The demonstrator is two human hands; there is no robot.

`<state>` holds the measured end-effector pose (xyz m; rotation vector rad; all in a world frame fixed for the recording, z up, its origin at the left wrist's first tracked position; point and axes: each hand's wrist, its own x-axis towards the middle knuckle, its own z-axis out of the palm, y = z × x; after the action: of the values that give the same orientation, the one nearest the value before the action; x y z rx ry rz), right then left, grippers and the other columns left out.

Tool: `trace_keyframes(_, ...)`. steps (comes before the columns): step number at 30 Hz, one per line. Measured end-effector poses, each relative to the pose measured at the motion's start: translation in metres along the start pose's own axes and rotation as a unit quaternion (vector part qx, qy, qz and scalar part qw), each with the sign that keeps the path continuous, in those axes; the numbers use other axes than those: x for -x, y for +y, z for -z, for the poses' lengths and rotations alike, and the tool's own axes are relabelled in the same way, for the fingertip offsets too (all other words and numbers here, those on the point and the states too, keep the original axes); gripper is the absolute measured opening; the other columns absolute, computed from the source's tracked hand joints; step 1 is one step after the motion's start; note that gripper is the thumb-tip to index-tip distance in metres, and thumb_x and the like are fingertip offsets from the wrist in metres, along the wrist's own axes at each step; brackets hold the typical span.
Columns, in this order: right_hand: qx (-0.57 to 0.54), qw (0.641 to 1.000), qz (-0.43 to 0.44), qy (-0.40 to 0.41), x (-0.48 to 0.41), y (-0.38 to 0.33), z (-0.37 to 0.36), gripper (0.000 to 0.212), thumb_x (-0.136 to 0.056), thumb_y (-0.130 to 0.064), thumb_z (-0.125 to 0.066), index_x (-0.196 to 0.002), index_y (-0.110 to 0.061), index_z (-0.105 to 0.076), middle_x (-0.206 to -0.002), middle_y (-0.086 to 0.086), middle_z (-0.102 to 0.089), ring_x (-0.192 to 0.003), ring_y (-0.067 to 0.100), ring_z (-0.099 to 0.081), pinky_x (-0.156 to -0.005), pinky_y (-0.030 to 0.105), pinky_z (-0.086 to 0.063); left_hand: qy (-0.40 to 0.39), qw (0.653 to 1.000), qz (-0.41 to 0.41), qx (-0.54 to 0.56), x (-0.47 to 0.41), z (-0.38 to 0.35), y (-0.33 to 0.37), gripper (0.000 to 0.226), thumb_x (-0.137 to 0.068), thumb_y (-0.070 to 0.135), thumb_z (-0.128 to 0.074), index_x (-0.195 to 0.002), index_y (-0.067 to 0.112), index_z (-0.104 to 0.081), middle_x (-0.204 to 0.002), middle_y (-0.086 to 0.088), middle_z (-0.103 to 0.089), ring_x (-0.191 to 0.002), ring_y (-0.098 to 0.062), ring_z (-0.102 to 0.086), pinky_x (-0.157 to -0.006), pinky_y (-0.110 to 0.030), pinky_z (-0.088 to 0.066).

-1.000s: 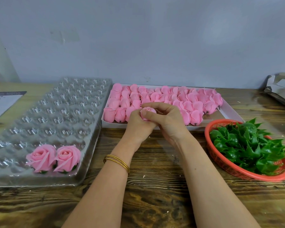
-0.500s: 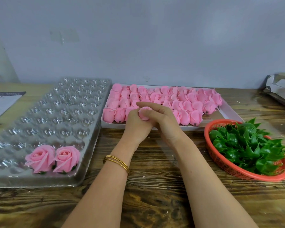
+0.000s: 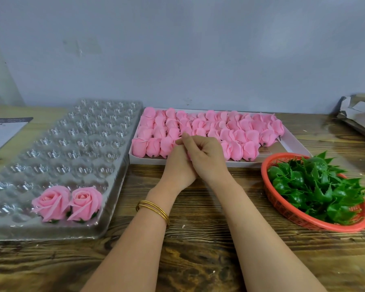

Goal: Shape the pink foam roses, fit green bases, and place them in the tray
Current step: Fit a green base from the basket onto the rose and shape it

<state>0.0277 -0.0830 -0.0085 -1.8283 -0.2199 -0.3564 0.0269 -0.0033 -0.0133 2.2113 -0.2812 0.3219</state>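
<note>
— What kind of place is this?

— A dark, heavily grained wooden tabletop (image 3: 198,260) set against a plain pale grey wall (image 3: 177,49). At the back, in the middle, lies a shallow white cardboard box (image 3: 291,144) packed with rows of closed pink foam buds (image 3: 230,127).

— And around the box?

— Just beside it on the left is a clear plastic tray (image 3: 72,144) of round cups. In the tray's near corner, two finished pink foam roses (image 3: 51,202) sit side by side with their petals opened and green showing underneath. Right of the box and nearer the person stands a red plastic mesh basket (image 3: 282,205) heaped with glossy green spiky bases (image 3: 314,186). Well left of the box, beyond the tray, lies a printed paper sheet (image 3: 2,131), and far to the right of the box is some folded grey cardboard (image 3: 358,112).

— Where is the rose being worked?

— Just in front of the box's near edge, gripped between both hands. The left hand (image 3: 177,165), with thin gold bangles (image 3: 154,209) on its wrist, curls round it from the left. The right hand (image 3: 207,157) closes over it from the right with bent fingers. Only a sliver of the held pink foam bud (image 3: 188,157) shows between the palms, so I cannot tell its shape.
</note>
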Motion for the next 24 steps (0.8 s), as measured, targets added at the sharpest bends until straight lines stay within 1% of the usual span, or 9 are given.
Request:
trace_keyframes(2, 0.025, 1.0, 0.011, -0.005, 0.001, 0.001, -0.001, 0.032, -0.101, -0.026, -0.053, -0.091, -0.008, -0.077, -0.088, 0.002, -0.076, -0.089, 0.011, -0.069, -0.085, 0.028, -0.052, 0.011, 1.0, 0.003, -0.007, 0.001, 0.0, 0.0, 0.016, -0.096, 0.006, -0.053, -0.091, 0.004, -0.069, -0.073, 0.003, -0.06, -0.068, -0.006, -0.051, -0.052, -0.008, -0.035)
trace_keyframes(4, 0.052, 0.998, 0.026, -0.013, 0.001, 0.003, -0.001, 0.037, -0.101, -0.025, -0.051, -0.087, 0.001, -0.073, -0.086, 0.013, -0.074, -0.088, 0.023, -0.067, -0.082, 0.036, -0.05, 0.023, 1.0, 0.01, 0.006, 0.002, -0.001, 0.001, 0.018, -0.097, 0.006, -0.053, -0.095, 0.001, -0.07, -0.088, -0.01, -0.069, -0.081, -0.014, -0.056, -0.063, -0.021, -0.042)
trace_keyframes(6, 0.066, 0.997, 0.041, -0.027, 0.001, 0.002, -0.001, 0.038, -0.101, -0.024, -0.05, -0.086, 0.006, -0.068, -0.083, 0.021, -0.07, -0.084, 0.03, -0.064, -0.078, 0.042, -0.047, 0.032, 0.999, 0.015, 0.022, 0.003, -0.001, 0.003, 0.018, -0.097, 0.006, -0.052, -0.096, 0.002, -0.07, -0.093, -0.012, -0.07, -0.086, -0.017, -0.059, -0.072, -0.025, -0.043)
trace_keyframes(9, 0.074, 0.995, 0.05, -0.039, 0.001, 0.002, 0.0, 0.034, -0.101, -0.024, -0.051, -0.076, -0.005, -0.064, -0.068, 0.003, -0.064, -0.066, 0.013, -0.056, -0.065, 0.033, -0.042, 0.037, 0.999, 0.013, 0.036, 0.004, -0.001, 0.005, 0.018, -0.097, 0.007, -0.052, -0.09, 0.009, -0.068, -0.085, -0.001, -0.064, -0.084, -0.014, -0.058, -0.071, -0.023, -0.042)
trace_keyframes(12, 0.058, 0.997, 0.018, -0.05, 0.002, 0.001, 0.0, 0.026, -0.099, -0.034, -0.053, -0.098, -0.016, -0.072, -0.092, -0.006, -0.072, -0.087, 0.001, -0.062, -0.08, 0.021, -0.047, 0.046, 0.998, 0.014, 0.037, 0.002, -0.001, 0.002, 0.017, -0.098, 0.01, -0.052, -0.093, 0.011, -0.069, -0.084, 0.005, -0.06, -0.083, -0.01, -0.056, -0.058, -0.008, -0.038)
trace_keyframes(15, 0.053, 0.996, -0.006, -0.066, 0.002, 0.001, 0.002, 0.047, -0.089, -0.051, -0.051, -0.114, -0.017, -0.071, -0.111, -0.005, -0.072, -0.104, 0.004, -0.063, -0.096, 0.027, -0.048, 0.045, 0.998, 0.016, 0.034, 0.0, -0.001, 0.0, 0.018, -0.099, 0.013, -0.053, -0.102, 0.01, -0.07, -0.085, 0.007, -0.061, -0.078, -0.005, -0.055, -0.059, 0.0, -0.039)
trace_keyframes(17, 0.043, 0.995, -0.027, -0.082, 0.002, 0.001, 0.004, 0.058, -0.084, -0.059, -0.051, -0.12, -0.017, -0.068, -0.118, -0.003, -0.07, -0.111, 0.007, -0.062, -0.102, 0.035, -0.047, 0.044, 0.998, 0.006, 0.036, 0.0, 0.0, 0.0, 0.018, -0.098, 0.012, -0.053, -0.09, 0.017, -0.068, -0.075, 0.015, -0.055, -0.068, 0.004, -0.05, -0.059, 0.002, -0.038)
trace_keyframes(19, 0.027, 0.994, -0.046, -0.095, 0.001, 0.001, 0.006, 0.064, -0.081, -0.062, -0.054, -0.124, -0.016, -0.066, -0.122, -0.001, -0.068, -0.115, 0.011, -0.061, -0.104, 0.041, -0.046, 0.046, 0.998, -0.005, 0.034, 0.0, 0.0, 0.001, 0.031, -0.098, 0.01, -0.052, -0.074, 0.029, -0.058, -0.069, 0.02, -0.05, -0.063, 0.009, -0.046, -0.059, 0.001, -0.038)
trace_keyframes(24, -0.01, 0.991, -0.069, -0.113, 0.001, -0.002, 0.01, 0.062, -0.076, -0.057, -0.066, -0.124, -0.018, -0.064, -0.124, 0.0, -0.067, -0.114, 0.009, -0.061, -0.105, 0.041, -0.047, 0.038, 0.999, -0.022, 0.004, -0.001, 0.001, 0.001, 0.043, -0.098, 0.008, -0.048, -0.065, 0.035, -0.046, -0.065, 0.017, -0.047, -0.062, 0.006, -0.043, -0.059, -0.001, -0.037)
